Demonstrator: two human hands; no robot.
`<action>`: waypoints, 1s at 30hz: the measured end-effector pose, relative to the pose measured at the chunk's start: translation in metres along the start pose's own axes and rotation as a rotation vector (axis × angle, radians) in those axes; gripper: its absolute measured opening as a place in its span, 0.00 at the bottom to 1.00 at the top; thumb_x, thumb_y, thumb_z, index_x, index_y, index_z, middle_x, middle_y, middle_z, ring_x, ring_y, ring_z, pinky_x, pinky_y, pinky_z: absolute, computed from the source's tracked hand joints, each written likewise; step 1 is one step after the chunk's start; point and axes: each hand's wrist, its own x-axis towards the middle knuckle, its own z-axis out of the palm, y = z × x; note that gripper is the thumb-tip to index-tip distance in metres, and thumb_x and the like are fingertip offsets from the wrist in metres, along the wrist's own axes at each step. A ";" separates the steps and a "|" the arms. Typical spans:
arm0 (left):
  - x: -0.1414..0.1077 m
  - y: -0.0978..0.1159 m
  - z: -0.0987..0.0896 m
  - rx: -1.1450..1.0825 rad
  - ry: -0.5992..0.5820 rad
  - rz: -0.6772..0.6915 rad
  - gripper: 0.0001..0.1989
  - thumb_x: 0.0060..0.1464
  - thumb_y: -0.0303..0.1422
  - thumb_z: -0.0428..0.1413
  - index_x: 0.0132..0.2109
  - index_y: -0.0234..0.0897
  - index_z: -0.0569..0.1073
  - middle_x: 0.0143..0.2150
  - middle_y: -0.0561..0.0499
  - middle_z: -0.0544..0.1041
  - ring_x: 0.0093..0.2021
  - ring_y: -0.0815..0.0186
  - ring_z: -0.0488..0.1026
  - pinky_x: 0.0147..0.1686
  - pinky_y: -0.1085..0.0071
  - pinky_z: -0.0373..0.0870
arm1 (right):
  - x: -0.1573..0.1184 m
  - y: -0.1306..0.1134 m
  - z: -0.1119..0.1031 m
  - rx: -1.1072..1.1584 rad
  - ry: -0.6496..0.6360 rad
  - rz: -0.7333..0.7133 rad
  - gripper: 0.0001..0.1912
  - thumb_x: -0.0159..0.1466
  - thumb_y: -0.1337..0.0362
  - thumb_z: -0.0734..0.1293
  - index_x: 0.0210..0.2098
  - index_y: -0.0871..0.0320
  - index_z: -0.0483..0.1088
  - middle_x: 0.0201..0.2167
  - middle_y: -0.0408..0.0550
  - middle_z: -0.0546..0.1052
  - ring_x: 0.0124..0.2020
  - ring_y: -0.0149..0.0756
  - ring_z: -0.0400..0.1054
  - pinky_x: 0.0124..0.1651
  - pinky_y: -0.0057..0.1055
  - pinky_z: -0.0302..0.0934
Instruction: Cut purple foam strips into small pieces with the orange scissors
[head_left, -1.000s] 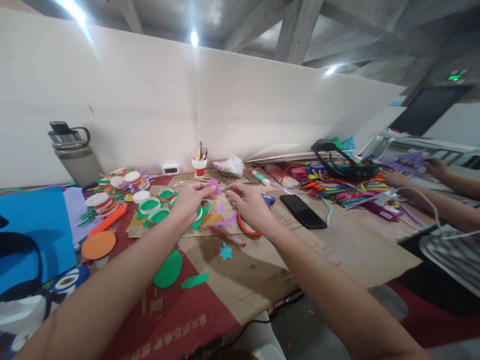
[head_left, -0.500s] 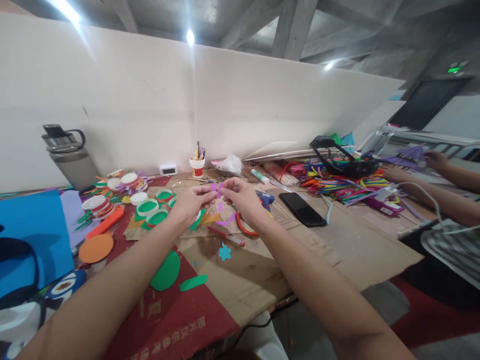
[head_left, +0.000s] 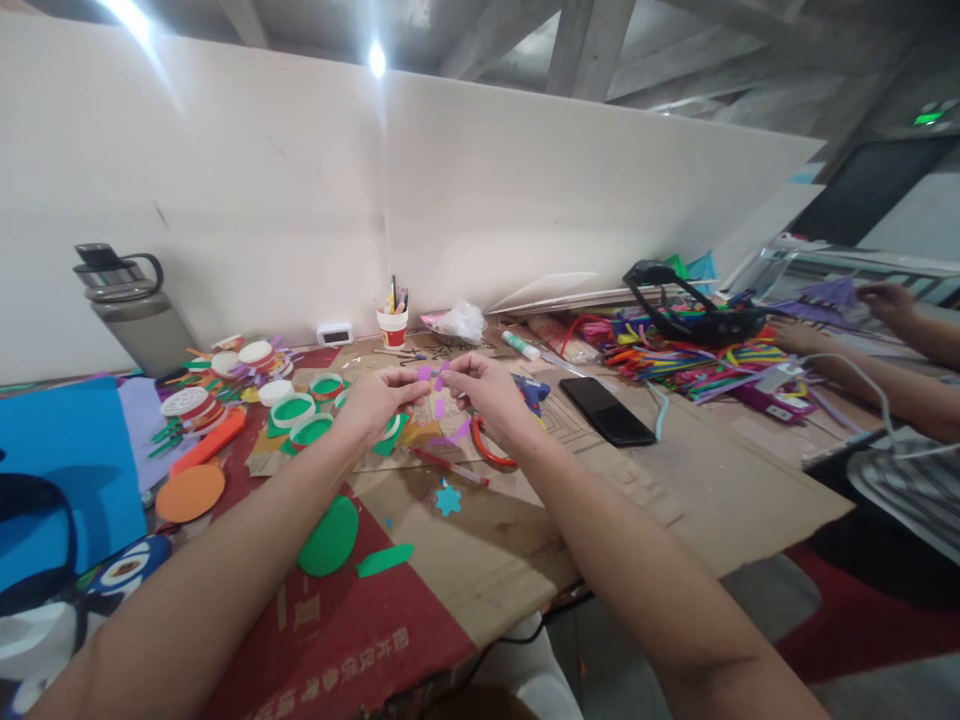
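Note:
A small purple paper piece (head_left: 425, 373) is pinched between the thumb and fingers of my left hand (head_left: 381, 402). My right hand (head_left: 484, 392) is close beside it, its fingertips closed on the other side of the purple paper. More purple scraps (head_left: 440, 408) lie beneath the hands on the cardboard. Left of my left hand are several green-topped white rings (head_left: 292, 410). Below the hands lie a red pen (head_left: 454, 468) and a blue paper star (head_left: 448, 500). Scissors with a red-orange handle (head_left: 491, 447) sit partly hidden by my right hand.
A black phone (head_left: 606, 410), a glue stick (head_left: 520, 346) and a blue glue gun (head_left: 532, 393) lie to the right. A grey bottle (head_left: 139, 315) and pen cup (head_left: 393, 328) stand at the back. Another person's hands (head_left: 889, 300) are at far right, beyond colourful pipe cleaners (head_left: 675, 362).
The view has shifted slightly. Both hands stay together around the purple paper, with only a small shift of the fingers.

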 end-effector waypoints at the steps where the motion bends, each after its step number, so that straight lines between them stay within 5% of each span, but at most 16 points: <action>1: 0.000 0.000 0.000 0.009 -0.033 0.000 0.20 0.29 0.40 0.72 0.30 0.32 0.79 0.25 0.51 0.75 0.22 0.74 0.65 0.23 0.75 0.62 | 0.000 0.001 0.000 -0.008 -0.007 0.003 0.12 0.49 0.58 0.71 0.28 0.58 0.68 0.21 0.39 0.70 0.21 0.26 0.61 0.23 0.25 0.55; 6: -0.003 -0.002 0.002 0.042 -0.120 0.017 0.18 0.34 0.40 0.71 0.32 0.33 0.79 0.25 0.51 0.75 0.23 0.73 0.66 0.25 0.74 0.64 | 0.000 0.008 0.002 -0.034 -0.011 -0.015 0.10 0.50 0.60 0.70 0.28 0.58 0.68 0.20 0.39 0.70 0.21 0.26 0.61 0.23 0.25 0.57; 15: 0.000 0.001 0.000 0.011 0.014 0.020 0.19 0.29 0.39 0.72 0.30 0.32 0.78 0.26 0.50 0.75 0.23 0.73 0.66 0.24 0.74 0.63 | -0.002 0.008 0.001 -0.025 0.003 -0.039 0.12 0.51 0.57 0.71 0.29 0.58 0.69 0.22 0.41 0.71 0.21 0.27 0.61 0.22 0.25 0.57; 30: -0.003 -0.005 0.002 0.087 -0.124 0.034 0.16 0.36 0.39 0.70 0.33 0.34 0.80 0.27 0.51 0.75 0.24 0.72 0.67 0.27 0.72 0.66 | -0.005 0.010 0.002 -0.056 -0.021 -0.064 0.11 0.52 0.58 0.71 0.27 0.59 0.69 0.23 0.40 0.71 0.21 0.25 0.61 0.23 0.25 0.57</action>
